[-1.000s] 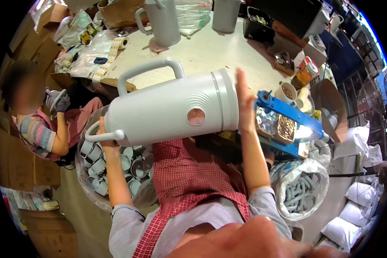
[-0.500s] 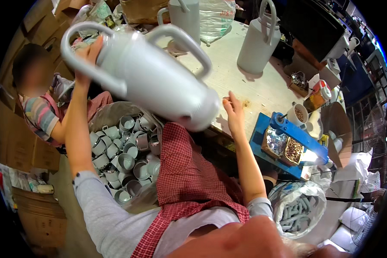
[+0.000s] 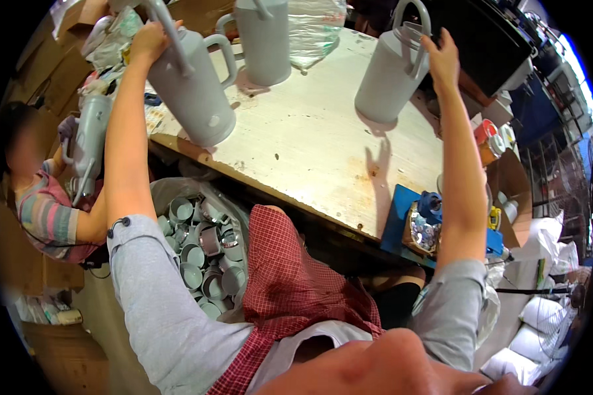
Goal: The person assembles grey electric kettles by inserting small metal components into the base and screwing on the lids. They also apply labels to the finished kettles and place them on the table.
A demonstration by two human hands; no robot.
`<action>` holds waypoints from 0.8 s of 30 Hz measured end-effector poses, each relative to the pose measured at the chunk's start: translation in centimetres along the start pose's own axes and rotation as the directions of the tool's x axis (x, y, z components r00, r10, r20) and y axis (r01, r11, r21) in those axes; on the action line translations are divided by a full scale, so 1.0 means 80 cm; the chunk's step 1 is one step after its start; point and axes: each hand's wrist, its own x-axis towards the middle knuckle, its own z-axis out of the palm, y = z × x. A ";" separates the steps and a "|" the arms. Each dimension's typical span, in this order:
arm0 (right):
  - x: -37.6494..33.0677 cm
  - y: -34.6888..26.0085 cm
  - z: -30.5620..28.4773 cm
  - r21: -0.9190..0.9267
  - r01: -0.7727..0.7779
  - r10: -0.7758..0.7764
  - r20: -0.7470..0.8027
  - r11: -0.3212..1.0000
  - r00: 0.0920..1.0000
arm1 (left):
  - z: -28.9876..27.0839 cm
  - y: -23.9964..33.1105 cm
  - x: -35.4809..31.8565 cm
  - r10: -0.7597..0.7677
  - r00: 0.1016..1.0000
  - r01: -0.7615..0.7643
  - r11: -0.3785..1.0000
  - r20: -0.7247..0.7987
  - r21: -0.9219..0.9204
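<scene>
My left hand (image 3: 148,39) grips the top handle of a tall grey jug (image 3: 192,92), which stands tilted on the left edge of the pale worktable (image 3: 310,158). My right hand (image 3: 441,60) reaches far across the table, fingers on the rim and looped handle of a second grey jug (image 3: 390,78) standing upright. A third grey jug (image 3: 263,41) stands between them at the table's far side.
A bag of several grey caps (image 3: 201,253) sits below the table by my left knee. A blue tray (image 3: 420,227) with small metal parts lies at the table's right edge. Another person (image 3: 43,197) sits at left holding a jug (image 3: 89,141). White sacks (image 3: 540,322) lie at right.
My left hand swung the jug from lying across my lap up and left, setting it on the table's edge. My right hand left that jug and reached out to the far jug.
</scene>
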 end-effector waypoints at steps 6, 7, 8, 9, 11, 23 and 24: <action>-0.032 -0.050 0.042 0.392 -0.136 0.076 0.166 0.910 0.983 | -0.054 0.072 -0.088 -0.354 0.831 0.018 0.788 -0.429 -0.615; -0.043 -0.064 0.026 0.451 -0.071 -0.021 0.196 0.890 0.980 | -0.063 0.110 -0.110 -0.374 0.841 -0.029 0.692 -0.392 -0.721; -0.060 -0.100 0.001 0.466 -0.078 -0.008 0.180 0.881 0.984 | -0.076 0.151 -0.133 -0.366 0.873 -0.081 0.543 -0.322 -0.836; -0.075 -0.143 -0.026 0.484 -0.087 0.008 0.163 0.871 0.987 | -0.092 0.183 -0.154 -0.340 0.906 -0.116 0.374 -0.252 -0.920; -0.096 -0.197 -0.083 0.450 0.101 -0.168 0.110 0.887 0.980 | -0.115 0.224 -0.183 -0.360 0.929 -0.033 0.151 -0.086 -0.988; -0.397 -0.104 -0.258 -0.044 -0.205 0.209 0.275 0.978 0.938 | -0.123 0.471 -0.352 0.407 0.793 0.603 -0.637 0.454 -0.481; -0.414 -0.056 -0.302 -0.141 -0.200 0.234 0.296 0.970 0.926 | -0.125 0.471 -0.354 0.383 0.791 0.604 -0.614 0.478 -0.508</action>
